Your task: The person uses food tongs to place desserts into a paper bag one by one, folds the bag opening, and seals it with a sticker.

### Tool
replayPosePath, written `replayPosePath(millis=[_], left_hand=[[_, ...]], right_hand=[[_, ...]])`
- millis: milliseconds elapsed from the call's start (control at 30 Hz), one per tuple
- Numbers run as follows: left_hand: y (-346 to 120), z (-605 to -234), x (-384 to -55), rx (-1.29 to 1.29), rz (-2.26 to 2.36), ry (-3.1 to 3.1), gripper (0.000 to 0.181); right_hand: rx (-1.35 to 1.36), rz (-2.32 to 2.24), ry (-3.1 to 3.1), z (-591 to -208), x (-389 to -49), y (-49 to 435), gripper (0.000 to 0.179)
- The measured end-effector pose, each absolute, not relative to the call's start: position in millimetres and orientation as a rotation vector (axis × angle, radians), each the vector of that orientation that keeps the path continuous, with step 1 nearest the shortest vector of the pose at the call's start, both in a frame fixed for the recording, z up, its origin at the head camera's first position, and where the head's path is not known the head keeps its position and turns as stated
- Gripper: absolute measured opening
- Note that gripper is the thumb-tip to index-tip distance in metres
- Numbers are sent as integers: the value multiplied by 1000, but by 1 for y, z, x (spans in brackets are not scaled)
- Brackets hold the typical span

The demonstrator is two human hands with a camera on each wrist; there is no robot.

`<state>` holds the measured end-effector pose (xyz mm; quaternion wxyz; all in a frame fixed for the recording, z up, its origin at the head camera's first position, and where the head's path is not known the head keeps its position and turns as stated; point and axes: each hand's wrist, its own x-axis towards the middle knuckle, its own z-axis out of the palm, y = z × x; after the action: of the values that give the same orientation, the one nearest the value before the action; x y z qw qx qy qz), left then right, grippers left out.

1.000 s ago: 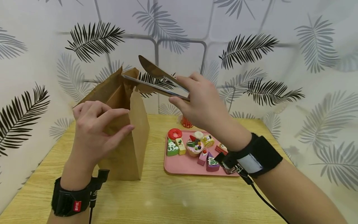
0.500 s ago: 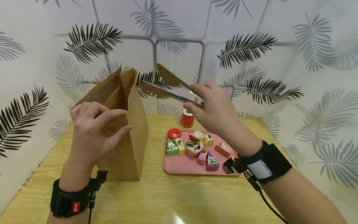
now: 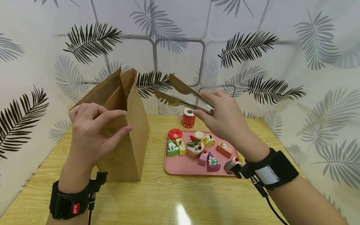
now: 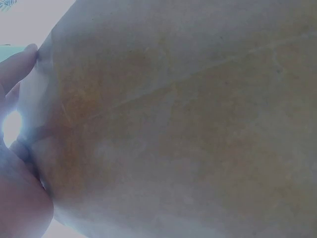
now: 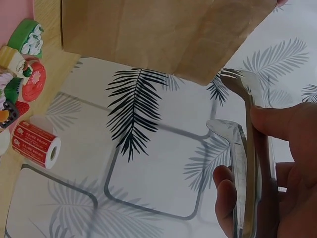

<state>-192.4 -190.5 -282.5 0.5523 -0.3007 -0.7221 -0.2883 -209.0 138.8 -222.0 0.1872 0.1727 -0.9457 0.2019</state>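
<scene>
A yellow wood-grain table point(image 3: 157, 203) catches bright glare near six o'clock. On it, a brown paper bag point(image 3: 137, 125) stands at ten o'clock, a pink rectangular tray point(image 3: 182, 167) lies flat at two, and a red printed label roll point(image 3: 188, 119) stands on end at one, just beyond the tray.

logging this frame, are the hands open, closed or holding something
Left hand: holding the paper bag at its rim.
Right hand: holding metal tongs.
</scene>
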Motion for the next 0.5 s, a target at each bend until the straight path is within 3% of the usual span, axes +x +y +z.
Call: replayPosePath(millis=[500], left_hand=[[-191, -283, -192, -710, -684, -1714, 50]], right_hand=[[436, 534, -2760, -248, -211, 154, 61]])
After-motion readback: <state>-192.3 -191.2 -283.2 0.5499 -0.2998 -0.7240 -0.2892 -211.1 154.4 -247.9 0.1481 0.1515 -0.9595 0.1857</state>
